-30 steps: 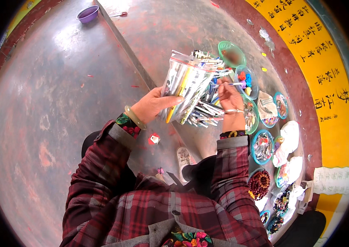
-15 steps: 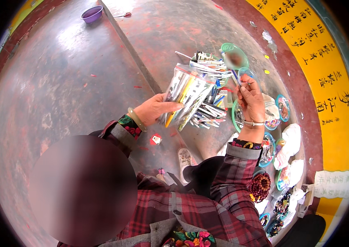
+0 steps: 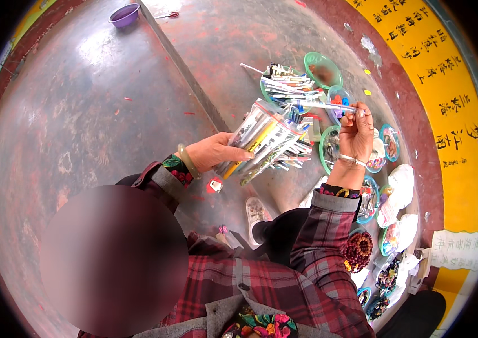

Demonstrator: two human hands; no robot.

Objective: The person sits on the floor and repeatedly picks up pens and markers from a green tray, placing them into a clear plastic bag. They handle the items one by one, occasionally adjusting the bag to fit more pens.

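My left hand (image 3: 216, 153) grips a clear zip bag (image 3: 262, 138) packed with pens, one of them yellow. The bag tilts, its mouth toward the upper right. Off to the right, my right hand (image 3: 357, 132) pinches a slim white pen (image 3: 326, 105) by one end. The pen lies nearly level, its other end pointing left, above the bag's mouth. Behind it stands a green basket (image 3: 265, 90) heaped with pens (image 3: 290, 84). More loose pens (image 3: 292, 155) lie beyond the bag, partly hidden by it.
A green basin (image 3: 323, 69) with brown contents sits beyond the pen pile. Several small baskets (image 3: 389, 143) and white bags (image 3: 401, 186) line the right wall. A purple basin (image 3: 124, 16) and red-handled scissors (image 3: 173, 14) lie far left. A red and white scrap (image 3: 214, 185) is near my shoe (image 3: 254, 211).
My right hand has moved to the right, and the pen in it has swung from steep to nearly level. The left hand with the bag has shifted slightly.
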